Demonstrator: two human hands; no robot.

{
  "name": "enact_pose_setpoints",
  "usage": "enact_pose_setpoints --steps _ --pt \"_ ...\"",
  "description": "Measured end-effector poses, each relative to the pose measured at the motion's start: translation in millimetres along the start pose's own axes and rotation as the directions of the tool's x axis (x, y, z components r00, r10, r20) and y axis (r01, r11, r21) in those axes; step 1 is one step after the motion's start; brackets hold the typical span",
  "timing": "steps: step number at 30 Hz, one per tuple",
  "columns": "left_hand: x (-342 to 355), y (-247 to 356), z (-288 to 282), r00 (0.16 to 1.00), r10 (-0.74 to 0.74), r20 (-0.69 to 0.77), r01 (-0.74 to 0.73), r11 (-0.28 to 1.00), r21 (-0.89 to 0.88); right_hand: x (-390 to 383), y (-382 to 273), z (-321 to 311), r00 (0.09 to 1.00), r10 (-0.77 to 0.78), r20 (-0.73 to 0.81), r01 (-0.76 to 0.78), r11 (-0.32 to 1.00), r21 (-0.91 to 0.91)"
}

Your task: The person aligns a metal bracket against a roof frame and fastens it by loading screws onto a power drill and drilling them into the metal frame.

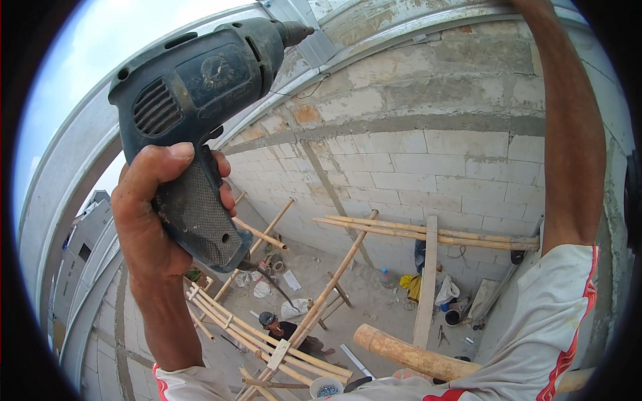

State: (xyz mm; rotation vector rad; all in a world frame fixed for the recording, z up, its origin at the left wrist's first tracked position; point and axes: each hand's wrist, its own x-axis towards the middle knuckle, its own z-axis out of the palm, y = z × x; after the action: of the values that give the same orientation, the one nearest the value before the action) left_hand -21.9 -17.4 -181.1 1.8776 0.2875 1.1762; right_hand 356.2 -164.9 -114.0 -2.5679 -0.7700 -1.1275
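My left hand point(150, 214) grips the handle of a dark blue-grey power drill point(200, 87), held up high with its chuck point(294, 31) pointing at a grey metal frame piece point(304, 20) at the top of a block wall point(428, 154). My right arm point(568, 134) reaches straight up along the right side; the right hand itself is out of the picture above the top edge. Both forearms come out of white sleeves with red trim.
Far below, a person in a dark cap point(271, 322) crouches on the concrete floor among bamboo scaffold poles point(267, 341). More bamboo poles point(428, 232) lean on the wall, with a wooden plank point(426, 287), bags, bottles and a thick log point(414, 354) nearby.
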Motion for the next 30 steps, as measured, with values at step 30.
enact_pose_setpoints --steps 30 --pt "-3.5 14.4 11.6 0.998 0.058 -0.034 -0.054 0.993 0.106 -30.1 -22.8 -21.7 1.0 0.002 0.016 -0.002 1.0 -0.005"
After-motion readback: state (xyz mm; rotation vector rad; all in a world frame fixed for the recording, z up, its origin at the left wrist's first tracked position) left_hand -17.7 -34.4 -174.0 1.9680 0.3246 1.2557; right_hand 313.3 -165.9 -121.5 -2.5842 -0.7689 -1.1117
